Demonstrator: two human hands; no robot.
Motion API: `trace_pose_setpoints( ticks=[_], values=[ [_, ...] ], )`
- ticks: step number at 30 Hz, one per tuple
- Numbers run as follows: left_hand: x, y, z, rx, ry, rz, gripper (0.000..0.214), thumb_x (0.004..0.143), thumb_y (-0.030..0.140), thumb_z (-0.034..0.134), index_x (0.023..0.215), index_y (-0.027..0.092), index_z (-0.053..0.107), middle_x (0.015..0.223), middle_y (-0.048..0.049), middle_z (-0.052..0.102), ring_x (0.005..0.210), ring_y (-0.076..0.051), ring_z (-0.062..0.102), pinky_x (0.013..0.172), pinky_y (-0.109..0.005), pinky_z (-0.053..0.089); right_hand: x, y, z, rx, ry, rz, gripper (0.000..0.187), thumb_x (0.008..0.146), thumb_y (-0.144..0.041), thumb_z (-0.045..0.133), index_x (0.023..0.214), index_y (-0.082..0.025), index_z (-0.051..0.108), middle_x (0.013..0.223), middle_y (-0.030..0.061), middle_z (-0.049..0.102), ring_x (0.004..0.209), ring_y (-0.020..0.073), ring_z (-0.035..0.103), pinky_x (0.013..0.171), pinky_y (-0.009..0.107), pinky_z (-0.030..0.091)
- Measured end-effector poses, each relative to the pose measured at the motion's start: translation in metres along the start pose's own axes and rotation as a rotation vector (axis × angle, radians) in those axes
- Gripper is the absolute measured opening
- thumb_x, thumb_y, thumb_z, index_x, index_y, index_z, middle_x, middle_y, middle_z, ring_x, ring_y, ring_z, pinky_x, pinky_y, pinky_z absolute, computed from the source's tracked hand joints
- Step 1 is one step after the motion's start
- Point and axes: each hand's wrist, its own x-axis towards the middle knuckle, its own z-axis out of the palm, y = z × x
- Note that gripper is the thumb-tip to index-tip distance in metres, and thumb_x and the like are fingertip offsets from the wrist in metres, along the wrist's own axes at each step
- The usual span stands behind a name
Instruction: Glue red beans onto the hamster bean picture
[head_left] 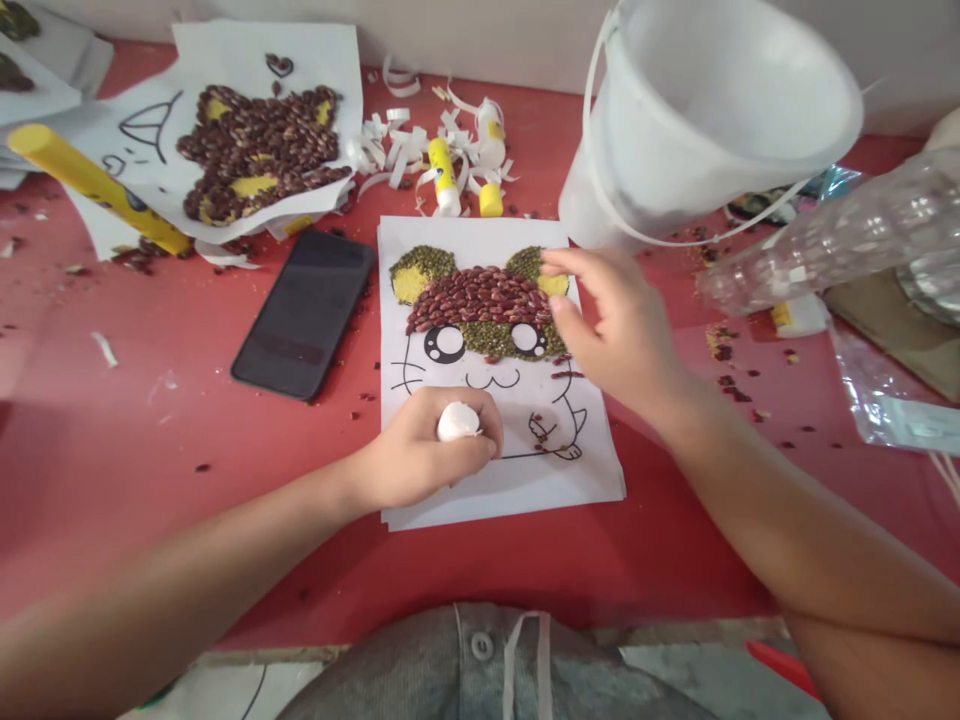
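Note:
A white sheet [427, 495] with a drawn cartoon animal lies on the red table before me. Its head is filled with red beans [480, 295], green grains and yellow patches. My left hand [427, 450] rests on the drawing's lower part, fingers closed round a small white rounded object [457, 421]. My right hand [615, 320] hovers at the drawing's right ear, thumb and forefinger close together at the yellow patch; whether they hold anything is unclear.
A black phone [304, 312] lies left of the sheet. Behind it sits another bean picture [255, 150], a yellow tube [90, 185], glue sticks [444, 178] and paper strips. A white bucket [697, 120] and clear plastic wrap [840, 240] stand at the right. Loose beans dot the table.

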Motion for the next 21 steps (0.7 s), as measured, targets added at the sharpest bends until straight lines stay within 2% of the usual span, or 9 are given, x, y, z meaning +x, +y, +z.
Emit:
trace_pose_setpoints(
  ticks=[4, 7, 9, 12, 15, 18, 21],
  values=[
    [0.0, 0.0, -0.001, 0.014, 0.004, 0.011, 0.002, 0.067, 0.017, 0.055, 0.065, 0.016, 0.055, 0.048, 0.0062, 0.049, 0.039, -0.006, 0.041, 0.037, -0.018, 0.032, 0.035, -0.035, 0.031, 0.227, -0.263, -0.194, 0.05, 0.081, -0.004, 0.042, 0.123, -0.029, 0.047, 0.108, -0.0015, 0.068, 0.104, 0.0155, 0.06, 0.093, 0.036, 0.049],
    [-0.001, -0.001, -0.001, 0.016, 0.01, 0.019, 0.002, 0.065, 0.016, 0.055, 0.064, 0.016, 0.055, 0.048, 0.0061, 0.049, 0.039, -0.006, 0.041, 0.038, -0.019, 0.032, 0.057, -0.056, 0.064, 0.265, -0.405, -0.344, 0.054, 0.08, -0.005, 0.039, 0.127, -0.032, 0.043, 0.113, -0.007, 0.066, 0.111, 0.0128, 0.056, 0.095, 0.035, 0.047],
    [-0.001, 0.0, -0.001, 0.022, 0.008, 0.031, 0.002, 0.064, 0.015, 0.055, 0.063, 0.016, 0.055, 0.048, 0.006, 0.049, 0.039, -0.005, 0.04, 0.038, -0.019, 0.032, 0.067, -0.064, 0.086, 0.236, -0.473, -0.422, 0.051, 0.082, -0.012, 0.036, 0.13, -0.028, 0.04, 0.12, -0.0069, 0.062, 0.117, 0.0145, 0.053, 0.094, 0.037, 0.047],
    [-0.002, 0.001, -0.001, 0.027, 0.006, 0.035, 0.002, 0.065, 0.016, 0.055, 0.063, 0.016, 0.054, 0.049, 0.0057, 0.049, 0.039, -0.005, 0.04, 0.037, -0.018, 0.032, 0.076, -0.069, 0.105, 0.139, -0.527, -0.408, 0.053, 0.082, -0.009, 0.034, 0.134, -0.019, 0.036, 0.118, -0.0037, 0.062, 0.123, 0.015, 0.048, 0.1, 0.041, 0.041],
    [-0.002, 0.001, -0.002, 0.01, 0.002, -0.001, 0.004, 0.067, 0.018, 0.056, 0.064, 0.016, 0.054, 0.048, 0.0063, 0.048, 0.038, -0.005, 0.04, 0.036, -0.018, 0.032, 0.078, -0.066, 0.101, 0.094, -0.421, -0.295, 0.047, 0.086, -0.011, 0.038, 0.132, -0.021, 0.037, 0.12, 0.0028, 0.061, 0.118, 0.0159, 0.051, 0.102, 0.041, 0.042],
    [-0.002, -0.001, -0.003, -0.005, 0.017, -0.036, 0.009, 0.069, 0.021, 0.059, 0.065, 0.015, 0.054, 0.048, 0.0062, 0.048, 0.039, -0.005, 0.041, 0.037, -0.017, 0.033, 0.073, -0.059, 0.079, 0.214, -0.351, -0.167, 0.033, 0.086, -0.012, 0.046, 0.116, -0.027, 0.046, 0.114, 0.0022, 0.063, 0.111, 0.0159, 0.055, 0.098, 0.035, 0.045],
    [0.0, -0.003, -0.003, -0.115, 0.058, -0.058, 0.017, 0.072, 0.028, 0.061, 0.064, 0.015, 0.054, 0.046, 0.0059, 0.048, 0.037, -0.004, 0.04, 0.037, -0.017, 0.031, 0.059, -0.052, 0.051, 0.386, -0.266, -0.04, 0.01, 0.087, -0.017, 0.051, 0.094, -0.023, 0.05, 0.095, 0.0022, 0.063, 0.091, 0.0133, 0.06, 0.082, 0.028, 0.05]
  ],
)
